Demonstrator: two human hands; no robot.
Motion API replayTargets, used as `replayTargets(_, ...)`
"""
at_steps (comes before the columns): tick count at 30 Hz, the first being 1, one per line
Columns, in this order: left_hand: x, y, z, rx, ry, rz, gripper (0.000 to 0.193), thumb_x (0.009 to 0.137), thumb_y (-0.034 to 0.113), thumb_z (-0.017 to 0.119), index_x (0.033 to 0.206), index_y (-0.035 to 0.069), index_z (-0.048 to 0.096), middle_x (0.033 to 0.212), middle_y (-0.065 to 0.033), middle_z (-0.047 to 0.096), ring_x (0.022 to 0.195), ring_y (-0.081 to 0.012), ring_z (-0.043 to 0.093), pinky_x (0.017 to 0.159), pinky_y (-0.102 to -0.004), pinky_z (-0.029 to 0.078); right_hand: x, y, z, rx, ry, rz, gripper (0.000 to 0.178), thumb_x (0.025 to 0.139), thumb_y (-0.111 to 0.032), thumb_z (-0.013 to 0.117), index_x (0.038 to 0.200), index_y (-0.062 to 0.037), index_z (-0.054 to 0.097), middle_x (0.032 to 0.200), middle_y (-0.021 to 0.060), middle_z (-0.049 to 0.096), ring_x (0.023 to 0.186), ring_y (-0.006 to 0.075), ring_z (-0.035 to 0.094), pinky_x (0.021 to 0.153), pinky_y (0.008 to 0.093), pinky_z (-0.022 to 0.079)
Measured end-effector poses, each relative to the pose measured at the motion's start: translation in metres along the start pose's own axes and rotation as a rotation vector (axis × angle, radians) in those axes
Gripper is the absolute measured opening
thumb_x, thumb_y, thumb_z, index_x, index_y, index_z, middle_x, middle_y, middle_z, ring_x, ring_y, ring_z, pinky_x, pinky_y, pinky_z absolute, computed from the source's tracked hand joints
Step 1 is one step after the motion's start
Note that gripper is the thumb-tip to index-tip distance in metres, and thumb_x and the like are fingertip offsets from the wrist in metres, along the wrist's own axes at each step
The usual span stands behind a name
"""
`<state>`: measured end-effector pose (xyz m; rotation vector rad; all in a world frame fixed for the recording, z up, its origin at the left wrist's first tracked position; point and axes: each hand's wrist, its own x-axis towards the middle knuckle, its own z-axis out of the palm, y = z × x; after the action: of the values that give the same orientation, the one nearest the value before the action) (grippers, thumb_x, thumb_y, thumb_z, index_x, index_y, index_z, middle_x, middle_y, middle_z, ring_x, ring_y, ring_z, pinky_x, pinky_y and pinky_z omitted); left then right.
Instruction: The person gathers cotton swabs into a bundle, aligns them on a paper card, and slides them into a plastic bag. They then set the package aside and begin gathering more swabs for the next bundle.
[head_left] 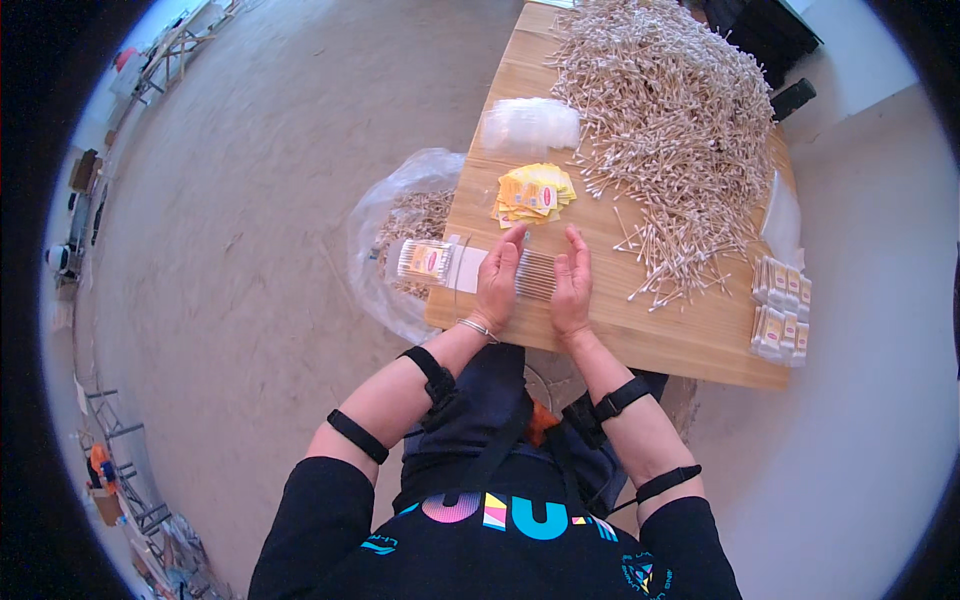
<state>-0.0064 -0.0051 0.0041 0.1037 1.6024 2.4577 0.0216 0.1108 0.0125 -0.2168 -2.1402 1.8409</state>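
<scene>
The person stands at the near edge of a wooden bench [640,340]. Both hands are flat and upright on their edges, palms facing each other, and between them lies a small bundle of cotton swabs [536,275] with the sticks lined up side by side. The left hand [497,280] presses against the left ends of the bundle and the right hand [572,283] against the right ends; the fingers are straight and held together, they do not pinch anything.

Just left of the left hand, a filled clear packet [428,261] lies at the corner of the bench; it holds swabs and has a small yellow label with a red spot. Behind the hands there is a loose stack of yellow label cards [535,193], square in shape, each with a red mark. Further back lies a pile of empty clear bags [528,125]. A very big heap of loose swabs [670,120] covers the far and right part of the bench. At the right edge, finished packets [782,305] with yellow labels are set in short rows, and a clear plastic sheet [782,222] lies just behind them. Beside the bench on the left, a large transparent bag [385,225] with more swabs rests on the floor.
</scene>
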Motion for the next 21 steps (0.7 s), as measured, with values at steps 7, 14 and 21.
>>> replayTargets(7,-0.001,-0.001,-0.001,0.019,0.016,0.023,0.051,0.101,0.032,0.036,0.135,-0.006,0.037,0.138,-0.0157,0.041,0.132,-0.0235,0.035,0.112,-0.0345,0.024,0.001,0.006,-0.028,-0.433,-0.002,-0.182,0.026,0.086,-0.009,0.05,0.11,-0.0005,0.057,0.133,0.0157,0.045,0.129,0.0328,0.035,0.109,0.0393,0.025)
replayTargets(14,-0.002,-0.002,-0.002,0.02,0.016,0.035,0.052,0.1,0.033,0.037,0.135,-0.006,0.037,0.139,-0.0161,0.04,0.131,-0.0238,0.036,0.112,-0.0346,0.025,0.011,0.002,-0.027,-0.666,-0.18,-0.254,0.018,0.084,-0.006,0.053,0.098,-0.0053,0.065,0.114,0.0123,0.051,0.119,0.0327,0.04,0.103,0.0414,0.031)
replayTargets(21,-0.002,-0.002,-0.003,0.029,0.006,0.035,0.052,0.1,0.033,0.038,0.135,-0.006,0.036,0.139,-0.0161,0.04,0.131,-0.0233,0.036,0.112,-0.0344,0.026,0.011,-0.001,-0.029,-0.716,-0.175,-0.349,0.022,0.082,-0.007,0.055,0.102,-0.0022,0.063,0.116,0.0153,0.048,0.117,0.0343,0.04,0.102,0.0438,0.032)
